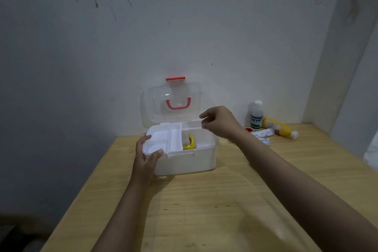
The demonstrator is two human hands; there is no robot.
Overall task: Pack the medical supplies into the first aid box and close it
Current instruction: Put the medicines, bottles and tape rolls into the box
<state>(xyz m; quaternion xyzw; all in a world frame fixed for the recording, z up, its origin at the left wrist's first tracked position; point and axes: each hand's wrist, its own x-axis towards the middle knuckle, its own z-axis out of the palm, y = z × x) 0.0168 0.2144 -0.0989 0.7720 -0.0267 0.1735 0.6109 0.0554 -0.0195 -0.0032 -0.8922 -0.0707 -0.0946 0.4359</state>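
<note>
A white first aid box (190,161) stands on the wooden table with its clear lid (173,96) upright against the wall; the lid has a red handle and a red latch. A white divided tray (163,139) sits over the box's left half. A yellow item (189,143) lies inside the box beside the tray. My left hand (146,159) grips the box's left front corner at the tray's edge. My right hand (218,121) hovers over the box's back right rim, fingers curled, and I cannot tell whether it pinches anything.
To the right of the box, near the wall, stand a clear bottle with a green label (256,115), a lying yellow bottle (279,128), two white bandage rolls (262,134) and a small red-topped item (248,129). A table edge (81,188) runs down the left side.
</note>
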